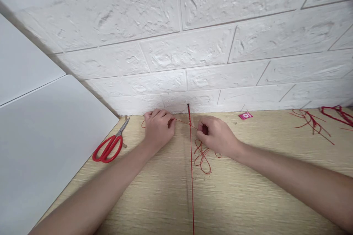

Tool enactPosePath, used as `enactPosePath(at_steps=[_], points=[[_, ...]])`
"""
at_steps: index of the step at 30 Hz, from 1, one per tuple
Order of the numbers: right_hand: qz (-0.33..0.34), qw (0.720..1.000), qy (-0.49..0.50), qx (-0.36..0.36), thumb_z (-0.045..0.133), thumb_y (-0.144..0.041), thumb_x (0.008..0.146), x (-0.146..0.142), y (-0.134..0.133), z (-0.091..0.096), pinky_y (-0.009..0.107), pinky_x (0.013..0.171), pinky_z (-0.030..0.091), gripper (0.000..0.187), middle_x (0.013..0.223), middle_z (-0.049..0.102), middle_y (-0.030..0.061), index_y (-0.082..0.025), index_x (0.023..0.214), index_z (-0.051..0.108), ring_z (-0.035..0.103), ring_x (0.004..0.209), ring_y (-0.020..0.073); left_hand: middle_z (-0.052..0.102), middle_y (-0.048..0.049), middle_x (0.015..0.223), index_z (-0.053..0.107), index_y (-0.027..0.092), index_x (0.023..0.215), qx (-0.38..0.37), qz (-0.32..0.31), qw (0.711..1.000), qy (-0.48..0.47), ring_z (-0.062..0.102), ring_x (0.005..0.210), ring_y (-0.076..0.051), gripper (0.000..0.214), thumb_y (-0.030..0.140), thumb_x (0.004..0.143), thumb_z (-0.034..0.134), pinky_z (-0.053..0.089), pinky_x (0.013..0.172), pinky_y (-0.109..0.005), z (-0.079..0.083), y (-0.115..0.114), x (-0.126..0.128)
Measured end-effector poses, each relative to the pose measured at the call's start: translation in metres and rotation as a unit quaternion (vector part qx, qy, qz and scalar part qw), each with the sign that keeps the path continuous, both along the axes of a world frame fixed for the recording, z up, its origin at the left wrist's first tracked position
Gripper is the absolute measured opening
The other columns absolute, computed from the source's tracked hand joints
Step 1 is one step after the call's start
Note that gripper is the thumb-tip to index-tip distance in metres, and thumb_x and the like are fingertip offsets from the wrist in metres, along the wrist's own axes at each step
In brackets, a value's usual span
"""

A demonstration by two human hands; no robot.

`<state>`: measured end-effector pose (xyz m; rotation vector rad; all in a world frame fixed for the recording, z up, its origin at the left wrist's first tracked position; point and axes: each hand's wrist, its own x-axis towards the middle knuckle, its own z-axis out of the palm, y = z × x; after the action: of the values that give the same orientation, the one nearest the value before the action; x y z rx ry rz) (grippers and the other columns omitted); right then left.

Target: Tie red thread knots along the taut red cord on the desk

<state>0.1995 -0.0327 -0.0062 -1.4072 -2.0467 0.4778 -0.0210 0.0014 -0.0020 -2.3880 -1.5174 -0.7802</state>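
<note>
A taut red cord (191, 169) runs from a fixing at the foot of the white brick wall straight toward me across the wooden table. A short knotted stretch sits near its far end. My left hand (158, 128) is closed, pinching a thin red thread (182, 121) to the left of the cord. My right hand (216, 136) is closed on the same thread to the cord's right. The thread crosses the cord between both hands. Its loose end lies in loops (202, 158) on the table below my right hand.
Red-handled scissors (109, 147) lie at the table's left, near a white panel (41, 147). A small pink packet (245, 115) rests by the wall. Scraps of red thread (313, 123) and a red cord bundle (339, 114) lie at the far right.
</note>
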Motion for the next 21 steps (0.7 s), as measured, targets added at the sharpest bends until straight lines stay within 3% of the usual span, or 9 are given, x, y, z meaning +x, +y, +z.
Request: enactPosePath(at_steps=[3,7,10,12,15,21], points=[[-0.010,1.000,-0.014,0.014,0.055,-0.018,0.075,0.000,0.000,0.000,0.029,0.064,0.031,0.010,0.070,0.057,0.0003,-0.021,0.069,0.048,0.049,0.070,0.0167,0.071,-0.0069,0.101,0.072,0.021,0.094,-0.017,-0.002,1.000,0.002,0.060,0.102,-0.029,0.015,0.020,0.082,0.063,0.037,0.091,-0.050,0.003,-0.002,0.001],[-0.018,0.999,-0.018,0.037,0.062,-0.023,0.078,-0.001,0.003,-0.003,0.031,0.070,0.035,0.012,0.081,0.060,0.0034,-0.019,0.088,0.056,0.050,0.078,0.0199,0.055,-0.0126,0.137,0.055,0.020,0.136,-0.051,-0.128,0.990,-0.035,0.055,0.121,-0.028,0.055,0.016,0.081,0.060,0.046,0.095,-0.043,0.007,-0.011,0.005],[0.027,0.999,-0.008,0.045,0.063,-0.025,0.084,-0.001,0.007,-0.006,0.032,0.075,0.037,0.013,0.084,0.060,0.0038,-0.019,0.095,0.061,0.051,0.081,0.0200,0.052,-0.0115,0.143,0.040,0.022,0.148,-0.116,-0.203,0.971,-0.052,0.060,0.113,-0.022,0.059,0.014,0.091,0.051,0.052,0.088,-0.035,0.004,-0.015,0.008],[0.062,0.996,-0.003,0.056,0.060,-0.022,0.088,0.000,0.009,-0.008,0.031,0.077,0.037,0.005,0.079,0.059,0.0028,-0.019,0.085,0.061,0.051,0.080,0.0189,0.063,-0.0090,0.128,0.038,0.023,0.149,-0.143,-0.219,0.963,-0.055,0.065,0.097,-0.019,0.057,0.015,0.094,0.050,0.053,0.082,-0.032,0.000,-0.014,0.008],[0.086,0.994,0.015,0.065,0.055,-0.019,0.091,0.000,0.011,-0.008,0.029,0.073,0.036,0.018,0.072,0.057,0.0013,-0.019,0.073,0.056,0.050,0.075,0.0169,0.071,-0.0046,0.103,0.042,0.022,0.146,-0.138,-0.229,0.961,-0.068,0.067,0.086,-0.017,0.049,0.020,0.097,0.050,0.054,0.080,-0.032,-0.005,-0.010,0.007],[0.077,0.994,-0.001,0.073,0.050,-0.017,0.093,0.000,0.012,-0.008,0.027,0.064,0.029,0.030,0.064,0.052,-0.0009,-0.020,0.063,0.043,0.045,0.064,0.0136,0.071,-0.0070,0.107,0.062,0.018,0.117,-0.092,-0.249,0.961,-0.075,0.066,0.098,-0.019,0.023,0.019,0.098,0.050,0.053,0.087,-0.034,-0.008,-0.004,0.007]])
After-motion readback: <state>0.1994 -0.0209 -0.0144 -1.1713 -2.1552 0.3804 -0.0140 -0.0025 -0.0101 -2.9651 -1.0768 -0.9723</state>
